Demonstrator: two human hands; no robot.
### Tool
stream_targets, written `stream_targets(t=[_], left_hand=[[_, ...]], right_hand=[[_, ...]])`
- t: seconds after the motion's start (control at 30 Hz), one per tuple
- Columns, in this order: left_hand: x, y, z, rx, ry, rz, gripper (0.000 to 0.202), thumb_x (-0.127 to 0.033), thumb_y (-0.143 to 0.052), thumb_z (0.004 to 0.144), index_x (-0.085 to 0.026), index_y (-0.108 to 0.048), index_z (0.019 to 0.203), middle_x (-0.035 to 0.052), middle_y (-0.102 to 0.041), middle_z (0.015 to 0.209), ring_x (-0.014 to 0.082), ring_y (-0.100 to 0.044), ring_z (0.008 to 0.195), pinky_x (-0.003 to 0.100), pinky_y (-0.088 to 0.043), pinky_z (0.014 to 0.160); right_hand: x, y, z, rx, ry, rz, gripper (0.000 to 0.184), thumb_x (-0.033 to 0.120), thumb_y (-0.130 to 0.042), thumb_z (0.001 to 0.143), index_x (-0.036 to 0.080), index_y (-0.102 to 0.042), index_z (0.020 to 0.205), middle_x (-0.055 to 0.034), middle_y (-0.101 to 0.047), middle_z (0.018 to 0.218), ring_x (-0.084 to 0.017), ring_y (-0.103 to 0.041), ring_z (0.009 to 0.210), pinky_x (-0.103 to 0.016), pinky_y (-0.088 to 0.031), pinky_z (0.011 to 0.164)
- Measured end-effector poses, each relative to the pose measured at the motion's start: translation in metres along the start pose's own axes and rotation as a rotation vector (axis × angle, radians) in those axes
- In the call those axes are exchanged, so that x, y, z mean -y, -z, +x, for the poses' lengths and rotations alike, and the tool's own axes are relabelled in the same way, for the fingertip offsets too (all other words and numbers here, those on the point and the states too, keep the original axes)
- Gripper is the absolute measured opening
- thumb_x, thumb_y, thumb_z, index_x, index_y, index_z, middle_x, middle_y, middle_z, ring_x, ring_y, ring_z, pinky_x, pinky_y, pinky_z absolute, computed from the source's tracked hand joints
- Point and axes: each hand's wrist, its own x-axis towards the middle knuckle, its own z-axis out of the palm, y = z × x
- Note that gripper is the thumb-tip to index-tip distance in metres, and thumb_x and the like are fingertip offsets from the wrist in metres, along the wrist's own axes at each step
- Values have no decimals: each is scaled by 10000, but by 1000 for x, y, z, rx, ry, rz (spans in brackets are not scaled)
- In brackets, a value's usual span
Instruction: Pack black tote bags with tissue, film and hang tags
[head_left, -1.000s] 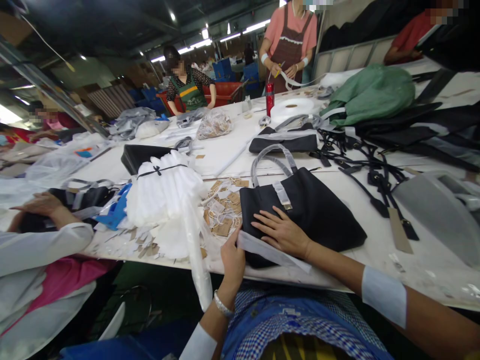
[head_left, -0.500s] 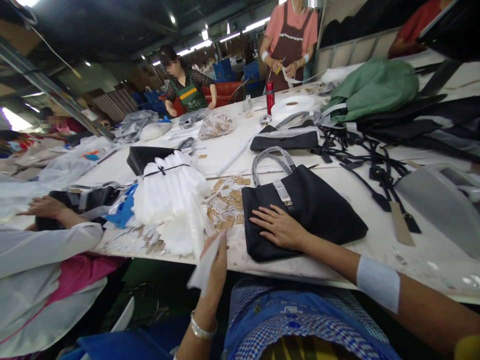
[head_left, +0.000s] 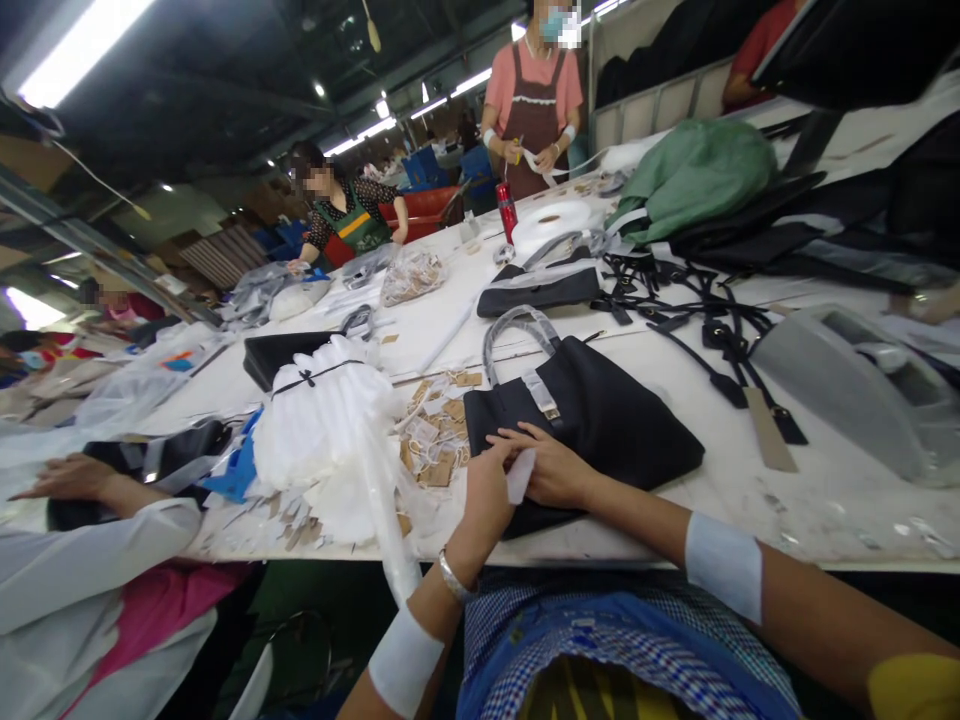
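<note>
A black handbag (head_left: 630, 415) lies on the white table before me. Its handles (head_left: 491, 345) are wrapped in translucent film, and a wrapped strap with a metal clasp (head_left: 541, 392) crosses its front. My right hand (head_left: 556, 470) rests on the bag with its fingers stretched out. Beside it, my left hand (head_left: 486, 495) is closed on a small white cloth (head_left: 520, 476) over the bag's lower front; the two hands meet or overlap there. Whether the cloth touches the bag is hidden.
Left of the bag are loose brown tags (head_left: 431, 440) and a tied bundle of white plastic sleeves (head_left: 322, 410). Black straps (head_left: 716, 340) and a grey translucent piece (head_left: 847, 395) lie to the right. A co-worker's hand (head_left: 67, 478) rests on another bag at left; two people stand across the table.
My left hand has moved up and right, from the table's edge onto the bag with the cloth. My right hand stays on the bag. The whole view has shifted slightly.
</note>
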Motion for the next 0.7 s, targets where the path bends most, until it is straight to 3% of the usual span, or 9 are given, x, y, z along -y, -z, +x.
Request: stream_targets(t=[0.13, 0.2, 0.27, 0.43, 0.53, 0.63, 0.7], left_hand=[[7, 8, 19, 280, 13, -234, 574, -280, -681, 811, -217, -498, 1351, 75, -712, 1103, 206, -683, 982, 345, -552, 882], [15, 15, 24, 367, 20, -322, 520, -307, -571, 898, -215, -443, 1393, 76, -700, 1105, 183, -683, 964, 336, -558, 861], [22, 16, 28, 329, -19, -238, 420, -295, -538, 918, -217, -519, 1330, 70, -690, 1087, 176, -673, 947, 342, -547, 868], [17, 8, 32, 246, -270, 145, 353, -225, -716, 793, -265, -674, 1141, 48, -653, 1159, 217, -584, 1085, 370, -461, 971], [10, 11, 41, 323, -298, 141, 253, -233, -735, 774, -244, -703, 1025, 37, -679, 1106, 211, -586, 1067, 340, -457, 948], [6, 20, 55, 441, -241, 137, 491, -314, -777, 728, -238, -621, 1187, 28, -698, 1031, 188, -629, 930, 292, -486, 828], [3, 26, 66, 509, -218, 216, 534, -387, -784, 708, -229, -617, 1189, 21, -704, 970, 183, -638, 855, 276, -480, 760]], right_hand=[[-5, -12, -2, -99, 2, 26, 386, 330, -531, 926, 233, -589, 1295, -65, -583, 1362, -242, -410, 1357, -501, -226, 1168], [-5, -12, -1, -119, 9, 11, 336, 367, -523, 939, 238, -633, 1230, -64, -603, 1333, -251, -400, 1361, -505, -232, 1167], [-3, -10, 0, -111, 3, 12, 342, 394, -512, 946, 228, -636, 1218, -79, -605, 1321, -253, -422, 1341, -496, -257, 1158], [3, -4, 0, -85, -74, 23, 442, 417, -443, 970, 144, -578, 1291, -162, -571, 1336, -272, -448, 1311, -477, -332, 1114], [1, -9, -1, -64, -100, 57, 446, 418, -446, 969, 162, -561, 1316, -139, -561, 1361, -264, -460, 1300, -454, -352, 1103], [-3, -14, 0, -69, -83, 75, 461, 395, -495, 939, 184, -536, 1346, -122, -515, 1419, -260, -456, 1303, -454, -335, 1119], [-5, -16, 0, -77, -56, 54, 449, 392, -521, 916, 208, -561, 1323, -110, -494, 1442, -274, -431, 1324, -473, -318, 1130]])
